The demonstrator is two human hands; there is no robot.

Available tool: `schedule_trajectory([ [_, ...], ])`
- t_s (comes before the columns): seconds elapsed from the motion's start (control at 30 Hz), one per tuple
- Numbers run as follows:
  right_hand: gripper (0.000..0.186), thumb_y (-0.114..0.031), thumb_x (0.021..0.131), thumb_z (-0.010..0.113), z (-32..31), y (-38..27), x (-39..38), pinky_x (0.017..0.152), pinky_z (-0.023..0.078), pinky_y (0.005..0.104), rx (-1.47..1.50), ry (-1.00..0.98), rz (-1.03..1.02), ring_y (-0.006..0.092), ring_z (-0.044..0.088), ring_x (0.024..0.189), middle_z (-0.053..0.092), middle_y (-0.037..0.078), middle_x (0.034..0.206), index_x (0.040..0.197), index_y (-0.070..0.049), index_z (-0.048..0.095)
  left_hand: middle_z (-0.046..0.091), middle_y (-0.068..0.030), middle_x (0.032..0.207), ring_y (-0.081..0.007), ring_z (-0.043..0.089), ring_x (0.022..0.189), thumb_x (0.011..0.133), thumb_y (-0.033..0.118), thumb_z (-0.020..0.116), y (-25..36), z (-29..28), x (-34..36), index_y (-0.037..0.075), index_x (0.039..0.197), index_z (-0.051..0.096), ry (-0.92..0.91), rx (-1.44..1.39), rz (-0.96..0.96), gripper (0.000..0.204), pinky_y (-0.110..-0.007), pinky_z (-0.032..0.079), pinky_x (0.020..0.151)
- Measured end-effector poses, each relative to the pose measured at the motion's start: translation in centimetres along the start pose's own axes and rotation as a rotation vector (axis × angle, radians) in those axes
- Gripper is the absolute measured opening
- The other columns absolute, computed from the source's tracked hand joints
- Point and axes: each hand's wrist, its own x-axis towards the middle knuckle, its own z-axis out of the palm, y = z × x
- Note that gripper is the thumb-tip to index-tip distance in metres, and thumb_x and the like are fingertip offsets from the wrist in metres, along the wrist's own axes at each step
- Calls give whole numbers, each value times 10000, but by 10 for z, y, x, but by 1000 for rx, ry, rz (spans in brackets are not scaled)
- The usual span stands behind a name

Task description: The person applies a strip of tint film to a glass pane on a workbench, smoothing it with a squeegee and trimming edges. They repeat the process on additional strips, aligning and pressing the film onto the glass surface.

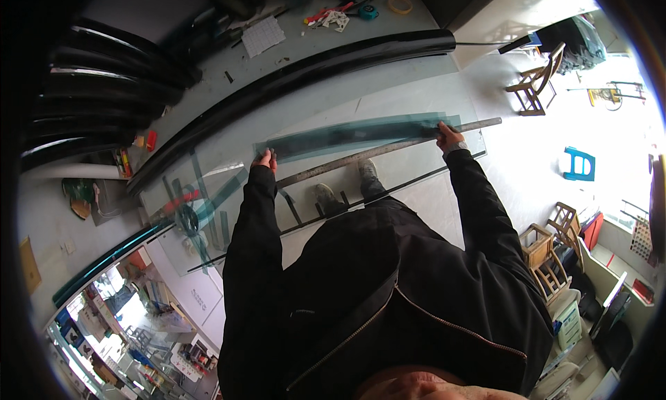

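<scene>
A long strip of dark, see-through tinted film (354, 134) is stretched crosswise in front of me above the glass tabletop (388, 95). My left hand (266, 160) is closed on the strip's near left corner. At its right end my right hand (449, 137) pinches the near edge, fingers closed. A long grey straight bar (347, 161) runs just on my side of the strip and passes by my right hand; whether that hand also touches it I cannot tell.
Beyond the strip lies a long black film roll (298, 71). More black rolls (104, 88) are stacked at the left. Film offcuts (198, 209) lie left of my left hand. A tape measure (368, 12) and tape ring (399, 5) sit at the back. Wooden chairs (538, 81) and a blue stool (578, 164) stand right.
</scene>
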Motion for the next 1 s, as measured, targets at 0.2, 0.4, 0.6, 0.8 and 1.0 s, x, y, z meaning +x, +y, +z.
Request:
schedule_trajectory([
  [0.2, 201, -137, 859, 706, -10, 8, 16, 503, 491, 300, 49, -53, 41, 218, 658, 621, 648, 83, 826, 1019, -47, 623, 661, -28, 985, -188, 632, 784, 849, 156, 741, -13, -3, 28, 109, 1065, 592, 284, 162, 44, 267, -277, 528, 605],
  [0.4, 265, -178, 855, 719, -38, 22, 39, 478, 482, 319, -31, 55, 34, 242, 658, 619, 667, 98, 883, 1044, -31, 607, 652, -28, 872, -181, 636, 801, 871, 129, 700, -20, -20, 43, 82, 986, 596, 257, 249, 96, 161, -306, 495, 590],
  [0.6, 324, -299, 859, 701, -86, 35, 50, 417, 401, 325, -391, 339, 2, 173, 511, 491, 565, 71, 671, 944, -2, 604, 675, -64, 891, -224, 638, 738, 817, 253, 706, -29, -90, 55, 76, 981, 626, 445, 499, 600, 254, -370, 513, 725],
  [0.8, 306, -217, 873, 696, -96, 57, 20, 430, 412, 316, -298, 367, 1, 172, 488, 503, 558, 92, 702, 1017, 26, 579, 565, -118, 1247, -279, 494, 1191, 729, 435, 776, 25, -125, -42, 131, 1330, 491, 812, 1488, 499, 731, -462, 424, 991],
  [1.0, 314, -198, 858, 711, -53, 61, -15, 445, 450, 329, -380, 275, 19, 197, 535, 521, 612, 130, 777, 1069, -4, 584, 360, -79, 1460, -323, 327, 1337, 631, 512, 826, 59, -106, -74, 283, 1433, 365, 661, 1561, 274, 953, -457, 328, 1082],
])
